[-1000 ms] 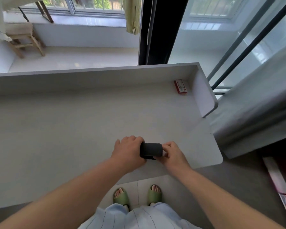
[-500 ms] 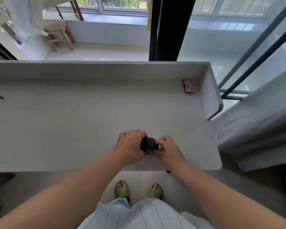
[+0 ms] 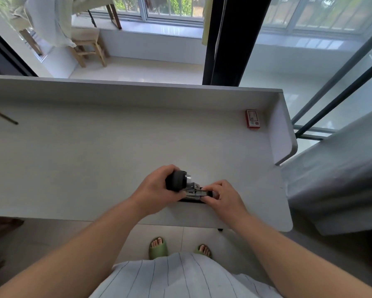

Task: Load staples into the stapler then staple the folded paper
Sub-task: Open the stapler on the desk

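So the stapler point(image 3: 186, 188) is sitting near the desk point(image 3: 94, 158) edge, right between both hands, top swung open. Left hand point(image 3: 157, 190) is curled around the black cover, holding it back; right hand point(image 3: 221, 195) is pinching the metal channel just beside it. Can't tell if a staple strip is under those fingertips. I'd say keep the lid held fully open and the base flat while seating staples. Way past the right hand, in the far corner, is a red box point(image 3: 253, 118), probably the staples. No paper in sight.
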